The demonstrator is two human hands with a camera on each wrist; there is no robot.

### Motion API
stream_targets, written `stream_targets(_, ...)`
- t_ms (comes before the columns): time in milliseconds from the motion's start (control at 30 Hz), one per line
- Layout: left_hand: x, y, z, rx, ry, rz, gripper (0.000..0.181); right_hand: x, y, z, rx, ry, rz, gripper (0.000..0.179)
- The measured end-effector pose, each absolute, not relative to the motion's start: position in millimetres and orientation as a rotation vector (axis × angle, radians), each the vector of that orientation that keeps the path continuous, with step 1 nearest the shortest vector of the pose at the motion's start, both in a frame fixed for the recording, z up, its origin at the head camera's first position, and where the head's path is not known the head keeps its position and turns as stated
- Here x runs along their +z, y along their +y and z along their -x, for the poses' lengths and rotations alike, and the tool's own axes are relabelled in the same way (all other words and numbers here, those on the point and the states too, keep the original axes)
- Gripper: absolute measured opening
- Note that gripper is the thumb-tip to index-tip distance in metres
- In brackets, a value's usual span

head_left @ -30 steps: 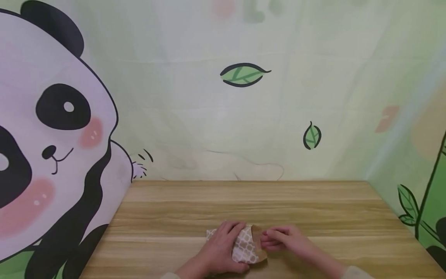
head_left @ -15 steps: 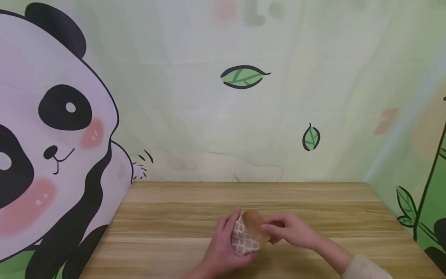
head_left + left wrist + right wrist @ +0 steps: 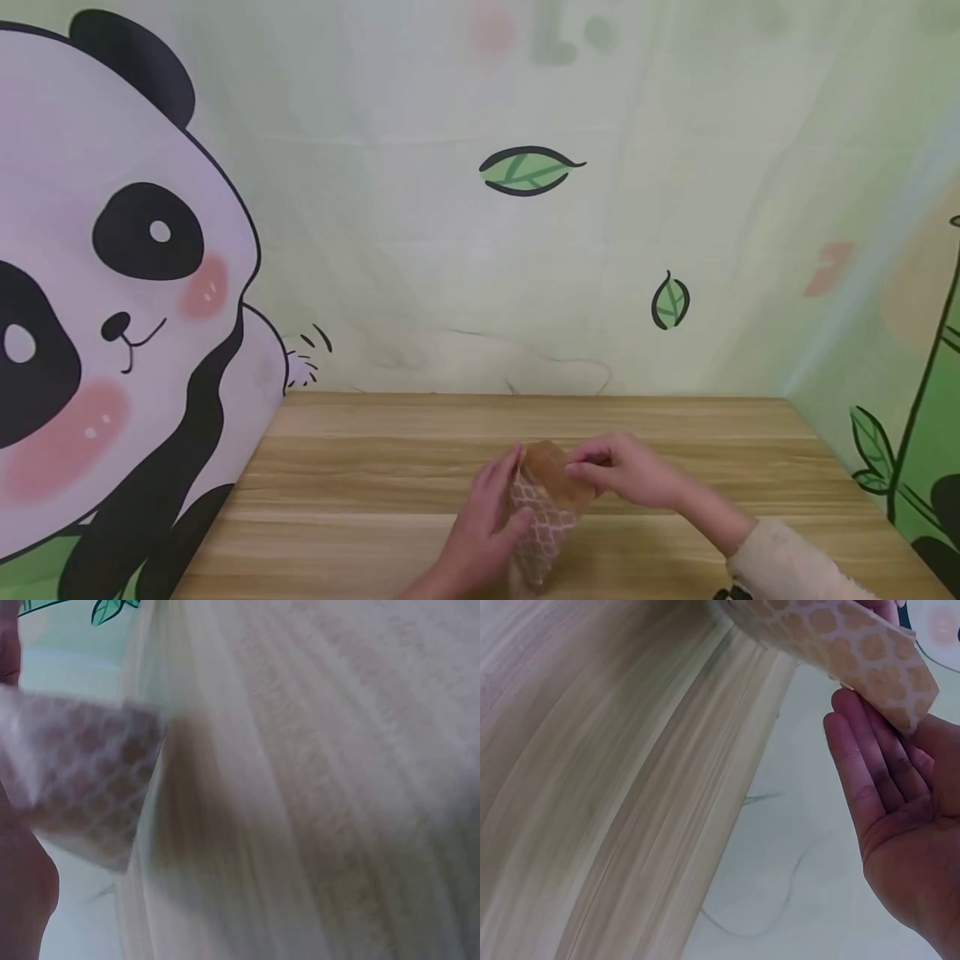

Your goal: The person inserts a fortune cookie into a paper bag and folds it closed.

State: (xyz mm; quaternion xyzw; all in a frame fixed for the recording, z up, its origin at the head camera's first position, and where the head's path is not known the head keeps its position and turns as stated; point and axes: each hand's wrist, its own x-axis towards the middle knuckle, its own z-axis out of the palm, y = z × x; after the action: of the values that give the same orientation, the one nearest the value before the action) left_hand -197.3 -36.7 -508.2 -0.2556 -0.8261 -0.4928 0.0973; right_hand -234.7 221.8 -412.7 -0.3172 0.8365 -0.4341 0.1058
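Brown wood-grain tabletop [image 3: 337, 467]: behind it hangs pale-green printed cloth [image 3: 420, 225], left of it a black-and-white panda picture [image 3: 172, 333]. Over it, the left hand [image 3: 478, 525] curls round a white-latticed brown paper bag [image 3: 549, 521]; the right hand [image 3: 632, 471] pinches its edge.

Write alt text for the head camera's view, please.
A left hand holds a patterned paper bag over a wooden table while the right hand pinches its edge. Behind is a pale green backdrop with a cartoon panda.
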Motion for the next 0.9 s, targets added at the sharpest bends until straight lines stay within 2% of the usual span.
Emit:
stream_targets(167, -501, -38, 205, -1.639, -2.434, 0.7, 0.054, -419, 228, 243, -1.296, 2.42, 0.934, 0.016)
stream_targets(367, -495, -35, 213, -1.964, -2.388, 0.603, 0.05, -425, 233, 248, -1.321, 2.346, 0.845, 0.018)
stream_targets(633, -494, -34, 218, -2.12, -2.408, 0.494, 0.038, -428, 230, 248, -1.319, 2.368, 0.769, 0.02)
stream_targets(733, -494, -34, 218, -2.175, -2.383, 0.446, 0.036, -431, 231, 244, -1.375, 2.345, 0.698, 0.026)
stream_targets(900, -496, -35, 218, -2.266, -2.324, 0.374, 0.033, -443, 237, 228, -1.588, 2.24, 0.55, 0.046)
